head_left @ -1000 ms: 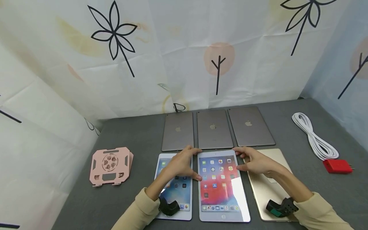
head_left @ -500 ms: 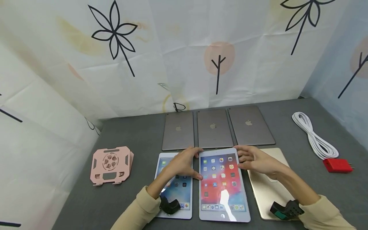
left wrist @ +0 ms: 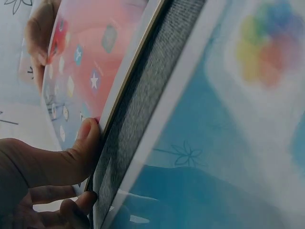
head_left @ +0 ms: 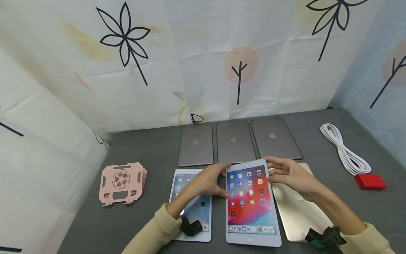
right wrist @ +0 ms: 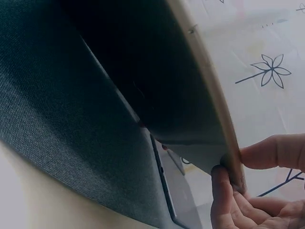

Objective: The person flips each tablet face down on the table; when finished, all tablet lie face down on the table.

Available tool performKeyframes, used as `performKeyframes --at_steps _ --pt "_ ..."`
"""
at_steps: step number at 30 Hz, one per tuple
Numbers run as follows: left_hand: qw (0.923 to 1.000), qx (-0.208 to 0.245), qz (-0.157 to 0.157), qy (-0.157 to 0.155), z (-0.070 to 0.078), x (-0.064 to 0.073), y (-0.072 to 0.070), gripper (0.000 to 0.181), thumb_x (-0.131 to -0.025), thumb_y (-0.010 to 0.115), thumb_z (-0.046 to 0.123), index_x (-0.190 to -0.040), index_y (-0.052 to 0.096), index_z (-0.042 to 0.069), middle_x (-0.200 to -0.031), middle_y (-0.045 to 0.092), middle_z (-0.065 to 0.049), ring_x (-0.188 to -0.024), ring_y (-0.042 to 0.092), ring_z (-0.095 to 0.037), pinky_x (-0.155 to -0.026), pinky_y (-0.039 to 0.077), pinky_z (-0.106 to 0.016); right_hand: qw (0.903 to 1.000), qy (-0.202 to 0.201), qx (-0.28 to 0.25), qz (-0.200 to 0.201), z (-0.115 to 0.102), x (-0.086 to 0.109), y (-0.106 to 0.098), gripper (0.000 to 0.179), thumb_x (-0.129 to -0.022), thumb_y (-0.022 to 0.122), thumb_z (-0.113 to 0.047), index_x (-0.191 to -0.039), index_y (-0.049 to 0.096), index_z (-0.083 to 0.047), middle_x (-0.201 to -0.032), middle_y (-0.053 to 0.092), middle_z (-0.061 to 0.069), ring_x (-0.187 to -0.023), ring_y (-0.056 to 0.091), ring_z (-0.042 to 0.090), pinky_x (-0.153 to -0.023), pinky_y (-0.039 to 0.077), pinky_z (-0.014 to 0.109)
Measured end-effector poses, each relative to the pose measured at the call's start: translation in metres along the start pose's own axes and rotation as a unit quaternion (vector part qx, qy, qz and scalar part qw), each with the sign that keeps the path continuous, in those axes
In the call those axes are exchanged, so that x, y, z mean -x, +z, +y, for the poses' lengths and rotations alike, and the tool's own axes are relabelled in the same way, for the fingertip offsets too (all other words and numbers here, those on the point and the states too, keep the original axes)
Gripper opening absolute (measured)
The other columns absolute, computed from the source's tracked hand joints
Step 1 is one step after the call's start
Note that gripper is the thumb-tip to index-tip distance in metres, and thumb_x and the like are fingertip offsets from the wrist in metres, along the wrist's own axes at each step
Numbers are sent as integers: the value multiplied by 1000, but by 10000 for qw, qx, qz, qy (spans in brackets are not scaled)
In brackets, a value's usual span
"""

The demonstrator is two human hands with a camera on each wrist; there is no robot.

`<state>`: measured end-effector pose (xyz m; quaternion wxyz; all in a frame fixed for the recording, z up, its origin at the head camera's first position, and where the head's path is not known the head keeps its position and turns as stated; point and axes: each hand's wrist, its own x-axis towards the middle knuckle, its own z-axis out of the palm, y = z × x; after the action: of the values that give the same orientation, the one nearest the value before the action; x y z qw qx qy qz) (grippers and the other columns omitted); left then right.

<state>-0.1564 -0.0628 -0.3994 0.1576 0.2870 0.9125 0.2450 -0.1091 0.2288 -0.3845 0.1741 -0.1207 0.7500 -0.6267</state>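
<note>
A white-framed tablet [head_left: 248,211], its screen lit red and blue with app icons, is tilted, its right and far sides raised off the table. My left hand [head_left: 207,181] holds it by the left edge near the far corner, the thumb lying along the edge in the left wrist view. At the upper right edge, my right hand [head_left: 293,176] pinches it; the right wrist view shows the dark underside lifted above grey cloth. Another lit white tablet [head_left: 200,208] lies flat beneath my left forearm. Under my right hand and forearm, a gold tablet [head_left: 295,215] lies face down.
Several grey tablets lie in a row at the back, including one in the middle [head_left: 236,144]. A pink stand [head_left: 122,183] sits left. A coiled white cable [head_left: 344,150] and red charger [head_left: 370,181] lie right. Patterned cloth walls [head_left: 190,70] surround the table.
The lit tablet has shifted slightly right and its far right corner has risen. Both hands moved with it, the right hand's fingers now gripping that edge. Other items stay put.
</note>
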Motion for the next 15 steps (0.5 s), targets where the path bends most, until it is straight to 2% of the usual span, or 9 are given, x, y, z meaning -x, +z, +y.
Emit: performKeyframes --at_steps 4,9,15 --pt "9999 -129 20 86 8 -4 4 93 -73 94 30 -151 48 9 -127 66 -10 -114 59 -21 -106 50 -41 9998 -108 79 175 -1 4 -4 67 -100 62 -6 -154 28 13 -141 51 37 -101 70 4 -86 58 25" --pt "9993 -350 25 96 18 -10 9 94 -74 93 35 -153 47 11 -132 63 -10 -116 58 -21 -103 52 -39 9989 -250 239 322 -2 8 -11 64 -101 58 -6 -155 28 12 -139 54 34 -102 69 3 -86 59 24" --pt "9992 -372 32 113 27 -15 16 95 -76 91 37 -155 45 13 -137 60 -10 -116 59 -21 -99 53 -38 9968 -385 485 502 -1 15 -19 61 -103 57 -6 -155 30 11 -132 63 8 -104 67 -1 -87 58 21"
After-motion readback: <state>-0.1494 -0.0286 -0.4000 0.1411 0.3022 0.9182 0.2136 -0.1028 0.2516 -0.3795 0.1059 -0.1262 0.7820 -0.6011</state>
